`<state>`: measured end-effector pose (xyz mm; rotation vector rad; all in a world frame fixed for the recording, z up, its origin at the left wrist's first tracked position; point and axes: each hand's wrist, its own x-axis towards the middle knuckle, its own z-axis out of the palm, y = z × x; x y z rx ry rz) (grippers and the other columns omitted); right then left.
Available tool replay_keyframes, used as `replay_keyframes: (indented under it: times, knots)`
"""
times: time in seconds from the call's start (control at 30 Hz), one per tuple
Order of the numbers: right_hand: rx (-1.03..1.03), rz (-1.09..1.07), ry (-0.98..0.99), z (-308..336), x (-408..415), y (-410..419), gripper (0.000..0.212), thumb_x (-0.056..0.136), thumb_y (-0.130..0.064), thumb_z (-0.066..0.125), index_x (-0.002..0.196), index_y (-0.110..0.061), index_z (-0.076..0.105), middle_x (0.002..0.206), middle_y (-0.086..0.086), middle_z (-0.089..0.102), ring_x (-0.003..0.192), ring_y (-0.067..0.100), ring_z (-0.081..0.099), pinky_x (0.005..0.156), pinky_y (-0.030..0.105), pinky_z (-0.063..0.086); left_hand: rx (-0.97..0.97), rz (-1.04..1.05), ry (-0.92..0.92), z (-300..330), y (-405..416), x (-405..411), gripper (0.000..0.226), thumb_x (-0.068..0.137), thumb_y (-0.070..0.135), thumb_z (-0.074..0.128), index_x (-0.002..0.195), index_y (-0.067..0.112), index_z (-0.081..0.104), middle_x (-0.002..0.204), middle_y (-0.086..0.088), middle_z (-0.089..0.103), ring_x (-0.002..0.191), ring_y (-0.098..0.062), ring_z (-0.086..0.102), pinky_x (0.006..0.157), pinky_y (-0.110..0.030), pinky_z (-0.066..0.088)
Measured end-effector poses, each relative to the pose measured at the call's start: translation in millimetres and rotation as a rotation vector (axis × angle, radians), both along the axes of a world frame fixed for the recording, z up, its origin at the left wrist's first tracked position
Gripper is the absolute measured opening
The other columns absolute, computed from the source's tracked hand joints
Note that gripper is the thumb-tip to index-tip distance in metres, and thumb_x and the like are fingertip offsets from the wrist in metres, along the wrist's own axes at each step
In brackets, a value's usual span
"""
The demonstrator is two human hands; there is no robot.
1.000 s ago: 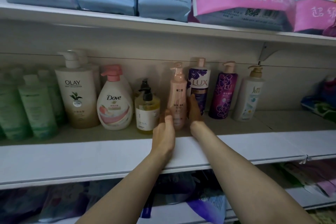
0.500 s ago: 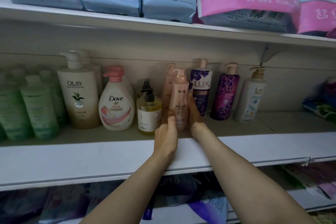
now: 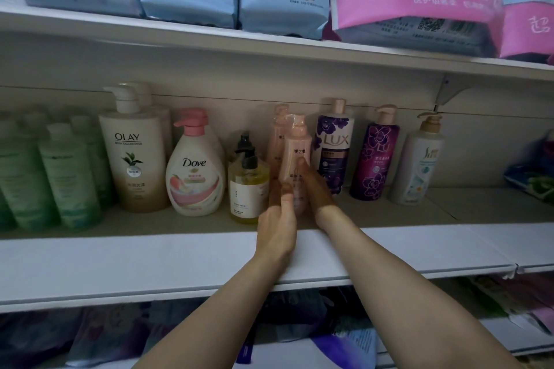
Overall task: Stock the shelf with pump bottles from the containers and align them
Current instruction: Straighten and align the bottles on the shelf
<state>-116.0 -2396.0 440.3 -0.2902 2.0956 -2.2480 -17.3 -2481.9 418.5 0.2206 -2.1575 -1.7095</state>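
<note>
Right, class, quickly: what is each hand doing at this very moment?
Left hand: open, straight fingers against the front tall pink plastic pump bottle.
Right hand: open, fingers flat along that bottle's other side.

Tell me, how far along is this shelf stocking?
Mostly done, it seems: Olay bottle, Dove bottle, Lux bottle and others stand upright in a row. In hand: left hand and right hand flank the front pink bottle, apparently squaring it. Left: bare shelf to the right; containers aren't visible.
</note>
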Motion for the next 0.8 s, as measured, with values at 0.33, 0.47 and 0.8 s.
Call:
replay_keyframes:
  times: [0.33,0.47,0.8]
  knots:
    - [-0.046,-0.040,-0.013,-2.5,35.7,18.2,0.090,0.061,-0.088,0.062,0.133,-0.033,0.057,0.143,0.003,0.057,0.129,0.019,0.055,0.113,0.042,0.040,-0.032,0.081,-0.008,2.3,-1.7,5.8,0.077,0.096,0.063,0.016,0.109,0.009,0.069,0.117,-0.016,0.066,0.107,-0.030,0.056,0.099,-0.042,0.043]
    - [-0.038,-0.021,-0.013,-10.5,56.8,33.8,0.099,0.073,-0.081,0.045,0.152,-0.022,0.040,0.146,0.001,0.052,0.131,0.017,0.050,0.112,0.037,0.038,-0.048,0.111,0.015,4.9,-0.2,9.9,0.074,0.098,0.061,0.015,0.108,0.011,0.068,0.117,-0.016,0.065,0.108,-0.031,0.056,0.096,-0.042,0.042]
    - [-0.023,0.035,-0.018,-5.5,74.8,16.2,0.053,0.103,-0.054,0.034,0.129,-0.019,0.064,0.125,0.004,0.070,0.119,0.016,0.063,0.109,0.038,0.046,-0.143,0.070,-0.013,5.6,3.9,15.8,0.081,0.094,0.068,0.010,0.100,0.014,0.070,0.109,-0.014,0.067,0.100,-0.031,0.057,0.092,-0.043,0.044]
